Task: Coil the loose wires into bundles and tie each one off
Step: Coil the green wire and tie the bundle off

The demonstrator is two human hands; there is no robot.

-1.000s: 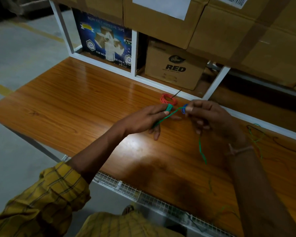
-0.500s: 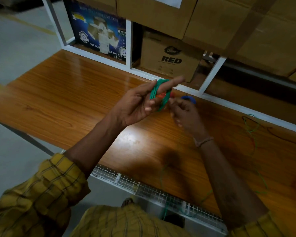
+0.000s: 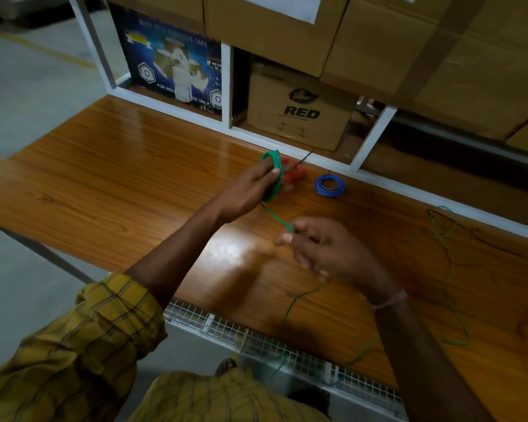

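We've got the green wire (image 3: 276,217) mid-coil: several turns wrapped around the left hand (image 3: 250,190), fingers spread inside the loops, thumb pressed on the turns, up near the worktop's back edge. The right hand (image 3: 323,251) pinches the free run between thumb and forefinger; the other fingers are curled. The tail drops off the front edge and loops back onto the worktop at the right.

Handling, our read: thin insulated wire, light, springy, fairly slick. Loops will likely spring open if the thumb lets go. Best hold is the coil at 1 crossing point, feeding the tail with light tension; it may snag on the wire mesh tray (image 3: 256,339) below the front edge.

The blue coil (image 3: 330,185) and the red coil (image 3: 296,175) lie at the back edge, apparently done, the red partly hidden by the hand. More loose wire (image 3: 448,236), green and dark, sits toward the right end.

The worktop (image 3: 119,178) is glossy wood laminate, so things slide. Cardboard boxes (image 3: 299,117) are racked behind. Concrete floor, dim light.
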